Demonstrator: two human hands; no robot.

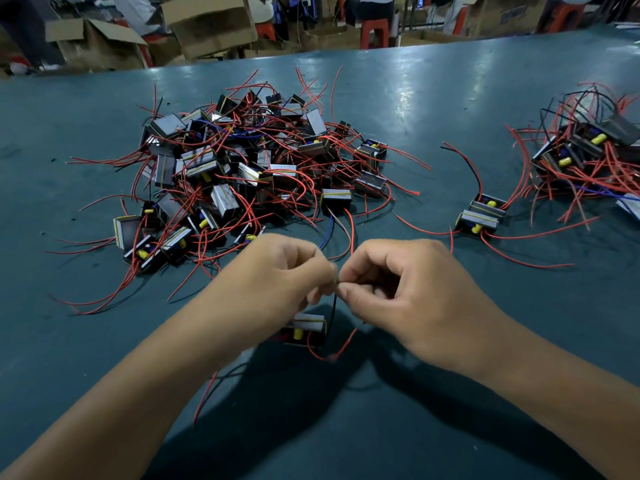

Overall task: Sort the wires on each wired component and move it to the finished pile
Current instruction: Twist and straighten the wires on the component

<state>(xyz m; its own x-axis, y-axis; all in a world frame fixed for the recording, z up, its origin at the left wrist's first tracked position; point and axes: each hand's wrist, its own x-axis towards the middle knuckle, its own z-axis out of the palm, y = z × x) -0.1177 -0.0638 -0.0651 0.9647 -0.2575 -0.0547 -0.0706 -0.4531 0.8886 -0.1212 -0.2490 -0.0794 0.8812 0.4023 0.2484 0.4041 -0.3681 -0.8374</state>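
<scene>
Both hands at lower centre of frame, fingers curled. My left hand (294, 268) and right hand (388, 282) meet fingertip to fingertip, pinching the thin wire ends (335, 279) of one small black wired component with a yellow part (306, 330), which hangs or rests just below my left hand over the teal table (433, 109).

Risks, my read: the wires are thin, so pulling too hard could strain the joint at the body. The red lead (332, 353) looping underneath could snag.

Unsorted heap of black components with red wires (242, 168) upper centre-left; likely finished pile (585, 157) at right edge. Open cardboard boxes (211, 22) along the top; contents not visible.
</scene>
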